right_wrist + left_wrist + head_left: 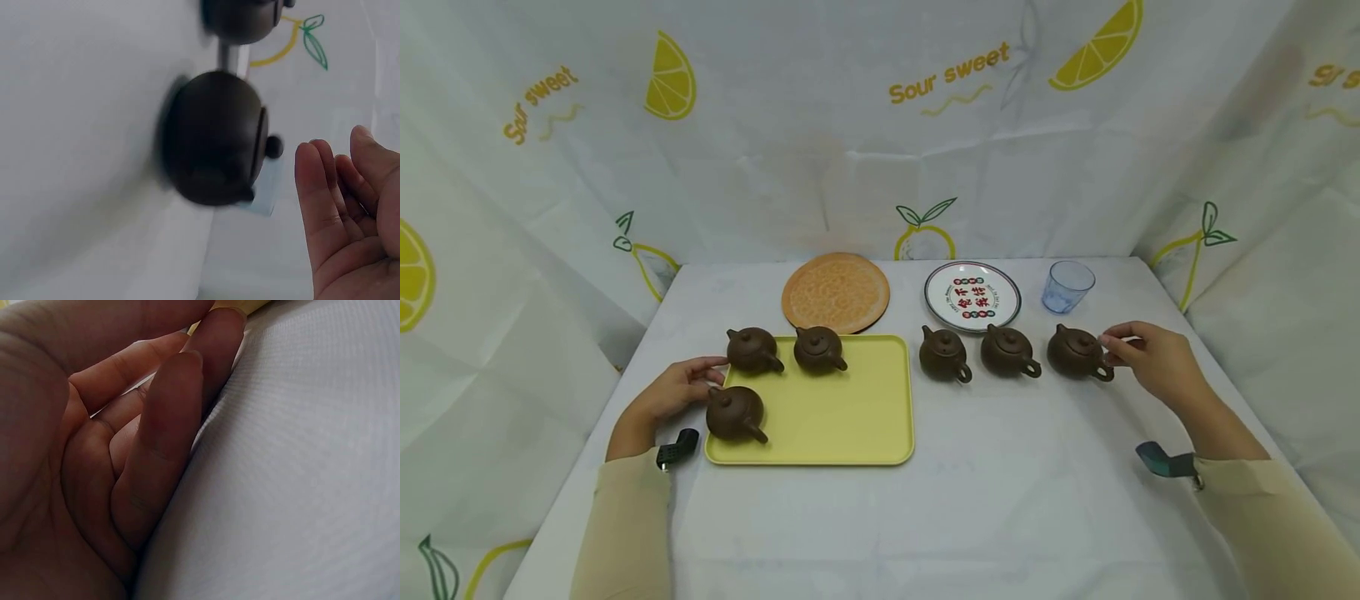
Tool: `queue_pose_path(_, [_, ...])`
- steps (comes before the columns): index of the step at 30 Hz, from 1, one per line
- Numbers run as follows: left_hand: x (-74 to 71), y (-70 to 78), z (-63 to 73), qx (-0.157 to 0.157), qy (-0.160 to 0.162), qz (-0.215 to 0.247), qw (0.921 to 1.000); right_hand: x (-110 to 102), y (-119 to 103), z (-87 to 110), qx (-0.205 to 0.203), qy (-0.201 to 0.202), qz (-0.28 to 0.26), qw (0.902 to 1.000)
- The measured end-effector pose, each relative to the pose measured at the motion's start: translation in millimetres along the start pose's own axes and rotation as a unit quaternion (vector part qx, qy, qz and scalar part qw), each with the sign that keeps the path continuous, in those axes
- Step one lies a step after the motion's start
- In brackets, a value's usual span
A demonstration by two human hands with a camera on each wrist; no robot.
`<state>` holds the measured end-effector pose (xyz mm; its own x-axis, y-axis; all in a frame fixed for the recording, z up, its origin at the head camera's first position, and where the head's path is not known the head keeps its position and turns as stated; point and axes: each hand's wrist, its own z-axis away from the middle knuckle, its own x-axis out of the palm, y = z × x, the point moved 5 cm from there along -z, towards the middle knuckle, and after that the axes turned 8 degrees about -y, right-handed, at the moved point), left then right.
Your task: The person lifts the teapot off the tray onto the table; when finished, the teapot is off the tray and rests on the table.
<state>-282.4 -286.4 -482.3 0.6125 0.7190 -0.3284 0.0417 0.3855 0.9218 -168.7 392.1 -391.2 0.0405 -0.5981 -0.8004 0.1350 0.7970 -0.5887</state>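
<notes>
My left hand [672,392] rests on the table with its fingertips at the left edge of a yellow tray [850,417]. In the left wrist view its fingers [165,425] are loosely bent, and a bit of yellow tray shows at their tips. Three brown teapots stand on the tray: one at the back left corner [752,350], one beside it [818,349] and one at the front left [734,413]. My right hand [1157,358] is at the right side of another brown teapot [1075,351]. In the right wrist view its fingers [322,212] are apart from the teapot.
Two more brown teapots [943,354] [1009,350] stand in a row between the tray and the rightmost teapot. Behind are a round tan mat [835,292], a white plate [973,296] with red print and a blue glass [1067,287]. A lemon-patterned curtain [820,183] closes off the back.
</notes>
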Motion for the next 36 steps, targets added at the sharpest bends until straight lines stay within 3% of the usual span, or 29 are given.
queue_pose_path(8, [-1.2,0.5,-0.7,0.013,-0.006,0.004,0.9999,45.3,-100.2,-34.3,-0.095,-0.03,-0.04,0.9943])
queue_pose_path(13, [1.1,2.0,-3.1,0.012,-0.01,0.001,0.9999,92.6,-164.2,-49.8,-0.163,-0.08,-0.058,0.9817])
queue_pose_path(18, [-0.4,1.0,-2.6,0.002,-0.001,-0.003,1.0,145.2,-212.6,-58.3,-0.184,-0.132,-0.068,0.9718])
queue_pose_path(25, [-0.1,1.1,-2.2,0.012,-0.006,-0.006,0.9999,198.6,-252.7,-62.4,-0.215,-0.201,-0.065,0.9535])
queue_pose_path(32, [-0.3,0.6,-2.3,0.011,-0.006,-0.002,0.9999,220.8,-267.0,-64.4,-0.176,-0.195,-0.006,0.9649])
queue_pose_path(36, [-1.0,1.6,0.1,0.006,-0.005,0.0,1.0,231.9,-270.6,-63.8,-0.173,-0.192,0.007,0.966])
